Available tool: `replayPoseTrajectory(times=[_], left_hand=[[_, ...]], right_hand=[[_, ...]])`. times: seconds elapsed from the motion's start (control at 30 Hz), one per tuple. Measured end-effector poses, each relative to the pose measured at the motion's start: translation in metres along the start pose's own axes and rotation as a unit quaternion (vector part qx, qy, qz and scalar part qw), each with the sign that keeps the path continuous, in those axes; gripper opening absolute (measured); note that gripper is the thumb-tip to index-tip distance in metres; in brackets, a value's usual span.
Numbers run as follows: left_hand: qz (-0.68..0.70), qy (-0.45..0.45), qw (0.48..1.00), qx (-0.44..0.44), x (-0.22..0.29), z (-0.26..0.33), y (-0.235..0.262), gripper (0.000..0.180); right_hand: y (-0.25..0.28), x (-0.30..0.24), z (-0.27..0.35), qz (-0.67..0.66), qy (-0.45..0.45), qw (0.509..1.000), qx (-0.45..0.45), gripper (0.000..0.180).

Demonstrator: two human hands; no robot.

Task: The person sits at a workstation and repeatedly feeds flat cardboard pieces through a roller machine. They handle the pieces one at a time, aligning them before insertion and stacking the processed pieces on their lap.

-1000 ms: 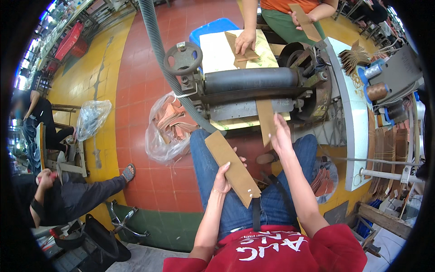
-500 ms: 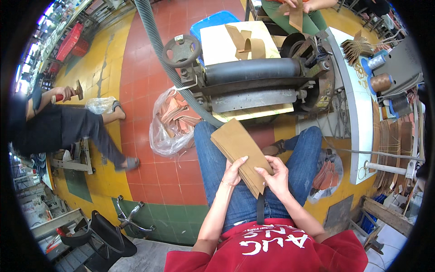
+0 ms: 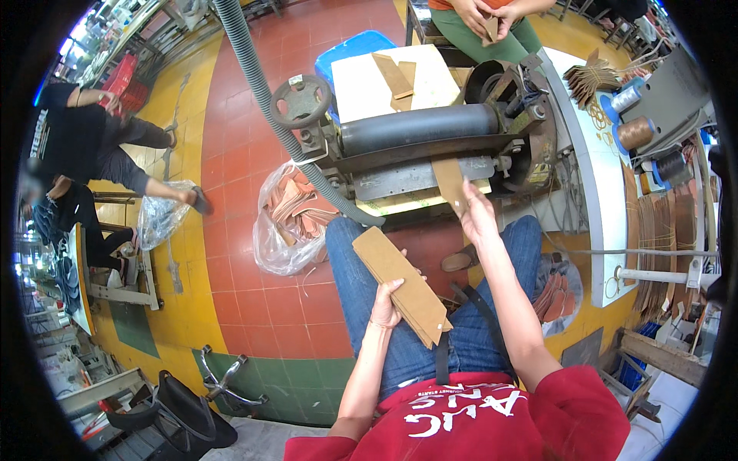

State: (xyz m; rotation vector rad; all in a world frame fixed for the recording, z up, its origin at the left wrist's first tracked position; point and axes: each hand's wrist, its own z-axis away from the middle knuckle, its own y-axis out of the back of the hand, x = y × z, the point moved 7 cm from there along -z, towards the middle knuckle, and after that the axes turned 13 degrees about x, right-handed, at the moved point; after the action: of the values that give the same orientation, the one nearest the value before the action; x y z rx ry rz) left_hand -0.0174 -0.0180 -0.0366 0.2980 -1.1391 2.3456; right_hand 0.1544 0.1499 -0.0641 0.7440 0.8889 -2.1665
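My left hand point(image 3: 388, 301) is closed around a stack of tan leather strips point(image 3: 400, 278) above my lap, with the thumb on top. Farther forward and to the right, my right hand point(image 3: 480, 215) pinches the near end of a single leather strip point(image 3: 447, 183). That strip's far part lies on the metal feed plate point(image 3: 388, 181) of a roller machine, and its far end meets the dark bar below the black roller point(image 3: 419, 129). Beyond the roller, several cut strips point(image 3: 394, 77) lie on a pale board point(image 3: 350, 90).
A grey hose point(image 3: 261, 88) runs down beside the handwheel point(image 3: 300, 101). Bags of leather scraps point(image 3: 292, 206) flank my legs. Thread spools point(image 3: 635, 134) stand on the white table point(image 3: 584, 123) at right. A co-worker point(image 3: 496, 31) sits opposite; another person point(image 3: 100, 134) walks at left.
My right hand has left the stack and carried one strip forward onto the feed plate. My left hand keeps the stack. The walking person at left has moved farther off.
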Motion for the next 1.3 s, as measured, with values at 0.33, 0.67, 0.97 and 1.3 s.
replayPoseTrajectory(times=[0.33, 0.67, 0.97, 1.3], left_hand=[[-0.020, -0.013, 1.000, 0.010, 0.000, -0.014, -0.005, 0.058], [-0.014, -0.024, 0.998, 0.048, 0.001, -0.024, 0.008, 0.060], [0.020, -0.005, 0.999, -0.027, 0.007, -0.016, 0.006, 0.066], [0.031, 0.011, 0.999, -0.029, 0.005, -0.021, 0.003, 0.066]], right_hand=[[0.036, 0.046, 0.137, 0.314, -0.051, 0.922, -0.221, 0.039], [0.010, -0.007, 0.140, 0.448, 0.268, 0.848, -0.088, 0.021], [0.003, 0.011, 0.025, 0.112, -0.001, 0.994, 0.005, 0.027], [0.036, 0.073, 0.040, -0.019, -0.267, 0.961, 0.065, 0.082]])
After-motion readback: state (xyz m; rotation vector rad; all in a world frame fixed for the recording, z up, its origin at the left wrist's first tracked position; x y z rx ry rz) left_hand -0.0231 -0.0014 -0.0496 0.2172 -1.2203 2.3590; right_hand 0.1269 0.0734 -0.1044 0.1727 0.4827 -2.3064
